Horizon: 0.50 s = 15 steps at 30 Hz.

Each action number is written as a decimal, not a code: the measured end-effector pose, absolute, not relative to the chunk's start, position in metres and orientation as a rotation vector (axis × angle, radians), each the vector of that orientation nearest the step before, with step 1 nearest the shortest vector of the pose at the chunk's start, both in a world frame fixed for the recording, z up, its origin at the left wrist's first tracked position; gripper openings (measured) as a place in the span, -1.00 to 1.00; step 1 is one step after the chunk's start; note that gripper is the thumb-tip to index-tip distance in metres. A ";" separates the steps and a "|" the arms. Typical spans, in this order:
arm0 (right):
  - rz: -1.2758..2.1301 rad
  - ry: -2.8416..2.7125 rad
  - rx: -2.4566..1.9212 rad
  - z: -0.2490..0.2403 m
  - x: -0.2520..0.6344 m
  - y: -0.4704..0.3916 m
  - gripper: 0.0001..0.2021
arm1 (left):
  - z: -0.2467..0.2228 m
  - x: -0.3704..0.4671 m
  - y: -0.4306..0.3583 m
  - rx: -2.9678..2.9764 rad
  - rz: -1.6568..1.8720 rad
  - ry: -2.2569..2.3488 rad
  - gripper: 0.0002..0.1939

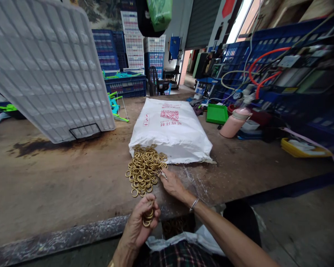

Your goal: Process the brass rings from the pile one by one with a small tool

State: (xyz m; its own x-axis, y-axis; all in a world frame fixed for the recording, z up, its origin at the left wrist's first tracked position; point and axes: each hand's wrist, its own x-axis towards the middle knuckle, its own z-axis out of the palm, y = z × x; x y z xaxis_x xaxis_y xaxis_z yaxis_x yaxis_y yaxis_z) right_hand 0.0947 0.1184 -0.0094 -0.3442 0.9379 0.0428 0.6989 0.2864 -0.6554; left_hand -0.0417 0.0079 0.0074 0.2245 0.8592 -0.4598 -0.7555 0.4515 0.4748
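A heap of brass-coloured rings (144, 168) spills from the open mouth of a white printed sack (169, 129) lying on the brown table (72, 185). My left hand (143, 218), palm up near the table's front edge, has its fingers curled round several of the rings. At the right side of the heap is my right hand (171, 183), its fingertips together by the rings, with a small shiny metal piece showing at the fingers. Whether it also grips a ring is hidden.
On the left a large ribbed translucent panel (52, 74) stands on the table beside a black wire stand. Toward the right are a green tray (216, 114), a pink bottle (235, 123) and a yellow tray (304, 148). Crates are stacked behind.
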 end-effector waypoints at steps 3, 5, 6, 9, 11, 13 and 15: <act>0.924 -1.973 -1.435 -0.010 0.108 0.115 -0.85 | 0.007 -0.041 0.012 0.112 1.126 0.734 -0.66; 1.045 -1.846 -1.436 -0.009 0.115 0.113 -0.86 | 0.007 -0.039 0.016 0.112 1.128 0.738 -0.66; 1.099 -1.788 -1.438 -0.009 0.117 0.112 -0.86 | 0.007 -0.039 0.018 0.123 1.123 0.743 -0.65; 1.191 -1.669 -1.455 -0.007 0.122 0.109 -0.85 | 0.008 -0.036 0.023 0.182 1.106 0.779 -0.64; 1.200 -1.603 -1.473 -0.006 0.124 0.107 -0.87 | 0.008 -0.033 0.026 0.265 1.104 0.843 -0.63; 1.247 -1.514 -1.479 -0.006 0.123 0.105 -0.89 | 0.006 -0.029 0.027 0.400 1.112 0.973 -0.65; 1.377 -1.397 -1.471 -0.006 0.122 0.101 -0.90 | 0.004 -0.025 0.028 0.579 1.135 1.146 -0.68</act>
